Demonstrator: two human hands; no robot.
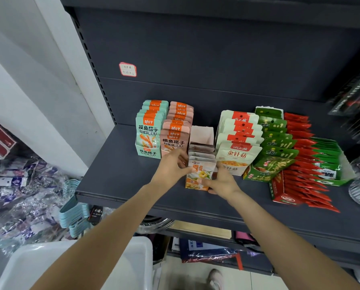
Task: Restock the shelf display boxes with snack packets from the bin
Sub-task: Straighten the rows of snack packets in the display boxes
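On the dark shelf [120, 181] stands a narrow orange display box [195, 184] holding a row of white-and-orange snack packets [202, 162]. My left hand [171, 166] pinches the left edge of the front packet with thumb and fingers. My right hand [221, 181] grips the box's front right corner, thumb across its front. The back part of the box [202, 133] shows no packets. The white bin [133, 266] sits low at the bottom left, under my left arm.
Teal packets [148, 132] and pink packets [175, 132] stand in boxes left of the orange box. White-and-red packets [238, 143], green packets [277, 143] and red packets [304, 164] fill boxes on the right. Bagged goods and teal hangers [74, 206] pile up at the left.
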